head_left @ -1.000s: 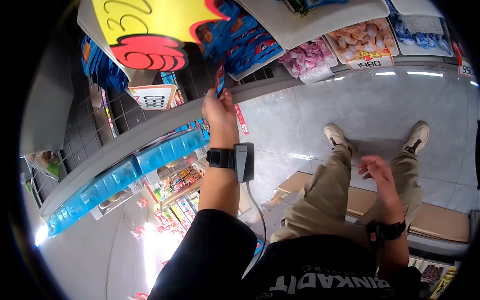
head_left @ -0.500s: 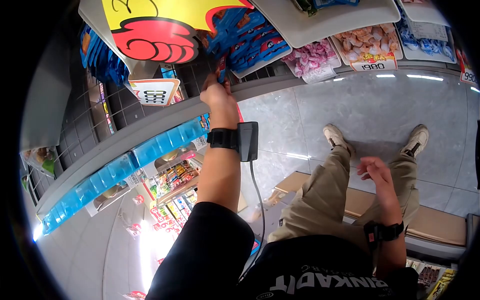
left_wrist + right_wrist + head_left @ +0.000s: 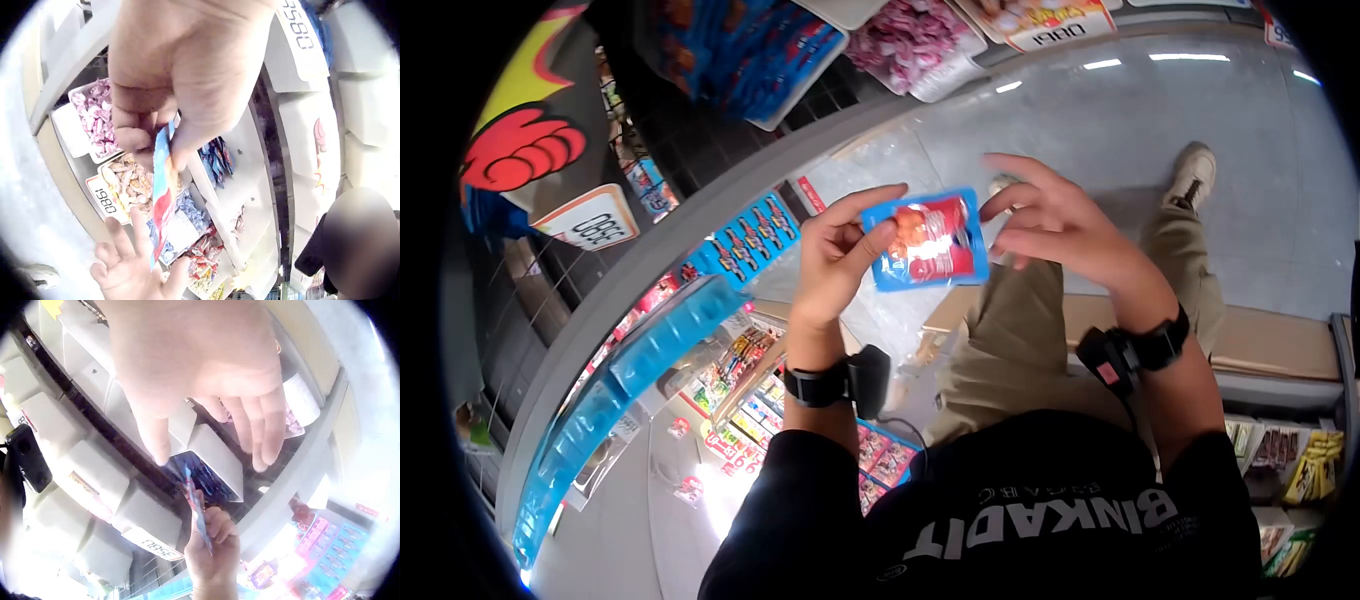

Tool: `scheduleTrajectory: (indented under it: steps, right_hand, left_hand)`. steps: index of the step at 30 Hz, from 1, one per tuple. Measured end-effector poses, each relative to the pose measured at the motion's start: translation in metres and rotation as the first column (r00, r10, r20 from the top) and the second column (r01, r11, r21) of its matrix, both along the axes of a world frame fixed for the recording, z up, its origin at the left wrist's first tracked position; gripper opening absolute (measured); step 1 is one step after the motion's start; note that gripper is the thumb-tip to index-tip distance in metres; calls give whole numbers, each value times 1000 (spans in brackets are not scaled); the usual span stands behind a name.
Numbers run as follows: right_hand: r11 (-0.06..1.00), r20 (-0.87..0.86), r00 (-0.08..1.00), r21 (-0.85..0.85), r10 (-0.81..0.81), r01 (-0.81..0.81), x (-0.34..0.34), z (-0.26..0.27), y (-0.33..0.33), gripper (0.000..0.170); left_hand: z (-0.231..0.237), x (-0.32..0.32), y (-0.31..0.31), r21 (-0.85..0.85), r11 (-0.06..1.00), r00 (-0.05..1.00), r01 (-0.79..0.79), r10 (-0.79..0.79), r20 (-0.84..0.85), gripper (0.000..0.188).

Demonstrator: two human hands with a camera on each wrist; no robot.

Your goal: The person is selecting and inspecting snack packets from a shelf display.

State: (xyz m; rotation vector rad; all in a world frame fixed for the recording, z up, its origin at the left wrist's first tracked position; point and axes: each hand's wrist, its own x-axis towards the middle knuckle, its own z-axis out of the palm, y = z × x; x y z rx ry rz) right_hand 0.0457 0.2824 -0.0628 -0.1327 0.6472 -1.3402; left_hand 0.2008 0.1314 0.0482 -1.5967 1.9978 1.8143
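My left hand point(image 3: 830, 260) pinches a small blue and red snack packet point(image 3: 935, 255) by its left edge, with the thumb over its printed front. Food is pictured on that front, and glare covers part of it. In the left wrist view the packet point(image 3: 164, 194) shows edge-on below the thumb and fingers. My right hand point(image 3: 1060, 220) is spread loosely at the packet's right edge, fingers apart and holding nothing. In the right wrist view its fingers point(image 3: 272, 425) hang apart, with the packet point(image 3: 195, 509) beyond them in the left hand.
Ahead, a shelf edge point(image 3: 700, 190) curves past bins of blue packets point(image 3: 745, 60) and pink wrapped candies point(image 3: 915, 45). A price card point(image 3: 590, 220) stands at the left. Blue plastic trays point(image 3: 650, 350) hang lower down. Cardboard point(image 3: 1270, 335) lies behind the legs.
My left hand has drawn back from the shelf toward the body, bringing the packet with it, now facing up. The right hand has risen from beside the leg to the packet. The view has shifted.
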Motion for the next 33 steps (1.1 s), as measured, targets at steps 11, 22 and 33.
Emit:
scheduleTrajectory:
  steps: [11,22,33]
  right_hand:
    - [960,-41,964,84,-264,266,48,-1,-3,13]
    - [979,-121,977,77,-177,187,42,11,-9,12]
    - [993,-74,997,113,-31,40,39,-10,19,14]
  left_hand:
    - [-38,1,44,613,698,621,-370,677,-395,37]
    - [-30,-12,-18,56,799,724,-598,569,-389,17]
    - [-18,-7,-103,-157,580,566,-799,638,-523,16]
